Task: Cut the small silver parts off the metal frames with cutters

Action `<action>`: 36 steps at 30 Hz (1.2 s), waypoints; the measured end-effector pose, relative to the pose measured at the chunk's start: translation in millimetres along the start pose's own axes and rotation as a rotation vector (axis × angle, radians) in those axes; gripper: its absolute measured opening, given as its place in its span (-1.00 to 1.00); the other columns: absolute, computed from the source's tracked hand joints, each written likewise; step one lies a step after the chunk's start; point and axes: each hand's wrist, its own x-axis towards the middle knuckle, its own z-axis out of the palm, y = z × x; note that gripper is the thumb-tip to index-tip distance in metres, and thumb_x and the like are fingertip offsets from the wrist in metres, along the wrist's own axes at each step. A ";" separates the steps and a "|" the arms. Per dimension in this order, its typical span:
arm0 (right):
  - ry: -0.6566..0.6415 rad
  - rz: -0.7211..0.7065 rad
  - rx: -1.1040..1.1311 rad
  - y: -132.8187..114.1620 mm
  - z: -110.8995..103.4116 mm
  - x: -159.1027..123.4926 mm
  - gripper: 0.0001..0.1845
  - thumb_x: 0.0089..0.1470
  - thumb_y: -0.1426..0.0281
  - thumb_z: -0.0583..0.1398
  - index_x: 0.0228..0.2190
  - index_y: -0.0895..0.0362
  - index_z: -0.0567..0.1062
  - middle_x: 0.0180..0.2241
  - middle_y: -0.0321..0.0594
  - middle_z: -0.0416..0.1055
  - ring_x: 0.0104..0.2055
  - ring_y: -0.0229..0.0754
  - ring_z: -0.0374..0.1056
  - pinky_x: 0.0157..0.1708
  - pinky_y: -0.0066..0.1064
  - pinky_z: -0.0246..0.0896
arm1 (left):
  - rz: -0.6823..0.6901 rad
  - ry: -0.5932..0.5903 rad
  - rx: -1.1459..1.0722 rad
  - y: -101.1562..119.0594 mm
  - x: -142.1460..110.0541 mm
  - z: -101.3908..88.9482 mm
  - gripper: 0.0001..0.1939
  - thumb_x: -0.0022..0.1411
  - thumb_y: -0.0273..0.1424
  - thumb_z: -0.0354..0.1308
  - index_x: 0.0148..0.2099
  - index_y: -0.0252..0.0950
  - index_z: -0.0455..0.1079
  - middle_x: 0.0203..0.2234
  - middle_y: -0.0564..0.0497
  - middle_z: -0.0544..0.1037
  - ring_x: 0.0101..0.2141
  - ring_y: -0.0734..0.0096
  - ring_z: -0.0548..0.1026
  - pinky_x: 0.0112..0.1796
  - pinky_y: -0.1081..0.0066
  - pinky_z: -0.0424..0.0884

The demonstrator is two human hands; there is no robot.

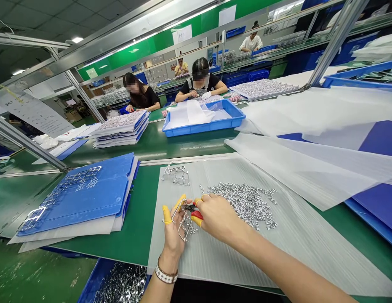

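My left hand [173,235], with yellow finger cots on the thumb and forefinger, holds a stamped metal frame [184,225] upright. My right hand [217,216] grips red-handled side cutters [191,210], and their jaws are at the frame. Yellow cots cover some fingers of this hand too. A pile of small loose metal parts [246,204] lies just beyond my right hand on a translucent corrugated plastic sheet [297,240]. Another metal frame [176,174] lies farther up the sheet. Part of the frame is hidden behind my fingers.
A blue crate [97,282] of metal scrap sits below the bench edge. To the left lies a stack of blue folders [78,198] with metal frames on top. Farther back are a blue tray [204,120], stacked sheets [121,129], and two co-workers [200,82] across the bench.
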 end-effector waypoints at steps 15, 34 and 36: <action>0.011 0.015 -0.035 5.1 15.6 -9.1 -0.73 0.04 0.20 0.19 -0.36 0.17 0.51 -0.38 -0.05 0.48 -0.28 0.06 0.39 -0.34 -0.22 0.19 | -0.030 -0.005 -0.157 15.3 7.9 -4.2 -0.29 0.20 0.12 -0.16 0.01 -0.36 0.44 -0.06 -0.22 0.51 -0.17 0.14 0.52 -0.13 0.25 0.40; 0.014 0.017 -0.045 -3.4 10.8 -9.3 -0.70 0.03 0.19 0.21 -0.33 0.19 0.52 -0.36 -0.05 0.48 -0.24 0.08 0.38 -0.30 -0.20 0.18 | 0.087 0.052 -0.031 7.9 1.9 2.9 -0.28 0.17 0.15 -0.15 -0.02 -0.32 0.47 -0.06 -0.20 0.52 -0.12 0.15 0.49 -0.06 0.23 0.37; 0.016 0.009 -0.057 -4.2 12.1 -8.7 -0.71 0.03 0.20 0.21 -0.34 0.19 0.52 -0.36 -0.04 0.48 -0.26 0.07 0.38 -0.32 -0.22 0.18 | 0.086 0.057 -0.023 7.1 1.3 3.4 -0.28 0.16 0.16 -0.14 -0.02 -0.31 0.47 -0.05 -0.20 0.51 -0.11 0.15 0.49 -0.06 0.24 0.37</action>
